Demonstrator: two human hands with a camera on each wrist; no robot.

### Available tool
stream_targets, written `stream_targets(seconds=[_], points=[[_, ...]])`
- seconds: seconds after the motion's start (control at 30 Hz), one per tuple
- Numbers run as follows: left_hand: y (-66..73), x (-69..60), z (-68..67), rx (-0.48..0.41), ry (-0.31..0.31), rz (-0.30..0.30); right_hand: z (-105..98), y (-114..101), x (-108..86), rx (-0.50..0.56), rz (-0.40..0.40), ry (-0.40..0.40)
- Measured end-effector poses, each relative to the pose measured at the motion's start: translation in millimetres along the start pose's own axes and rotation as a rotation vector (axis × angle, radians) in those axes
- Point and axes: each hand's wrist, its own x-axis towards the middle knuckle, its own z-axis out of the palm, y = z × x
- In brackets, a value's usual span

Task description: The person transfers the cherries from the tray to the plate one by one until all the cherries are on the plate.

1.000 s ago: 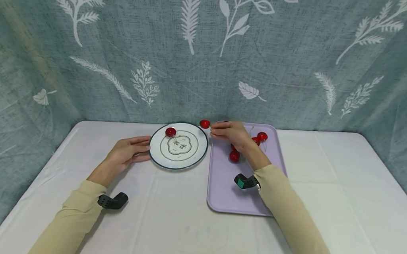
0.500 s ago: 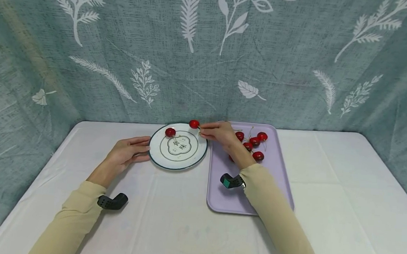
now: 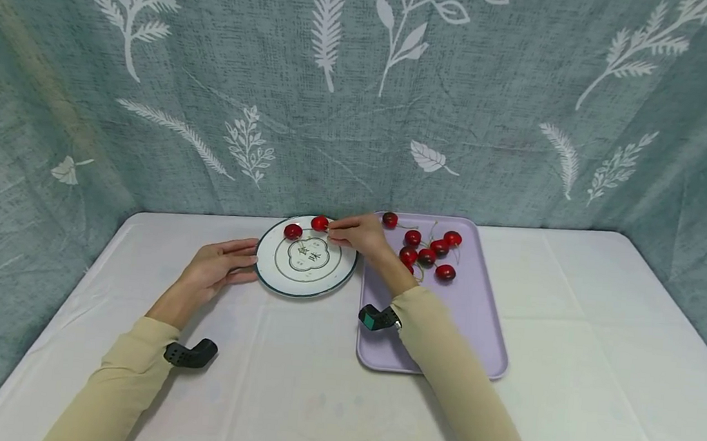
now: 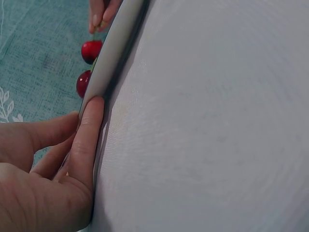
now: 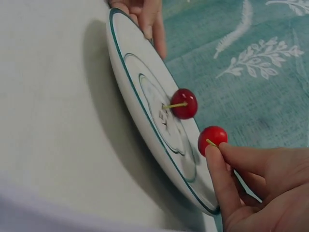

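Note:
My left hand (image 3: 215, 268) holds the left rim of a white plate (image 3: 275, 270) with a dark green edge. In the left wrist view its fingertips (image 4: 91, 113) meet that rim, and the plate is seen nearly edge-on. One dark red cherry (image 3: 293, 232) lies on the plate, its stem (image 5: 176, 105) pointing inward. Over the plate's far side, my right hand (image 3: 358, 235) pinches the stem of a brighter red cherry (image 3: 319, 223) between thumb and fingertips. That cherry is close above the plate or touching it; I cannot tell which.
Right of the plate lies a lilac tray (image 3: 463, 326) bearing several cherries (image 3: 427, 257) toward its far half. My right forearm crosses the tray. White cloth (image 3: 291, 382) covers the table, and a green leaf-patterned curtain (image 3: 334, 150) hangs behind it.
My right hand has carried the pinched cherry leftward from the gap between tray and plate to beside the other cherry, lowering it slightly. My left hand has stayed at the plate's rim.

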Motion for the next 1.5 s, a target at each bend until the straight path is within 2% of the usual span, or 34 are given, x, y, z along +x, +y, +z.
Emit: stream_targets(seconds=[0.2, 0.37, 0.63, 0.9, 1.0, 1.3, 1.5], points=[[2.3, -1.2, 0.7, -0.012, 0.004, -0.012, 8.9, -1.6, 1.2, 0.046, 0.027, -0.004], [4.1, -1.9, 1.0, -0.012, 0.003, -0.017, 14.0, -3.3, 2.4, 0.04, 0.028, 0.02], [5.2, -3.8, 0.6, -0.018, 0.002, -0.026, 26.1, -5.9, -0.6, -0.189, 0.047, 0.121], [6.5, -3.3, 0.0, -0.012, -0.006, -0.027, 32.6, -9.1, -2.9, -0.252, 0.069, 0.127], [7.3, -2.4, -0.6, -0.008, 0.0, -0.033, 32.8, -10.5, -3.5, -0.278, 0.075, 0.123], [5.3, -2.8, 1.1, -0.013, 0.007, -0.03, 29.8, -9.6, -7.3, -0.265, 0.072, 0.059], [4.2, -2.5, 1.3, -0.009, 0.009, -0.025, 21.1, -9.4, -11.6, -0.301, 0.017, 0.013]])
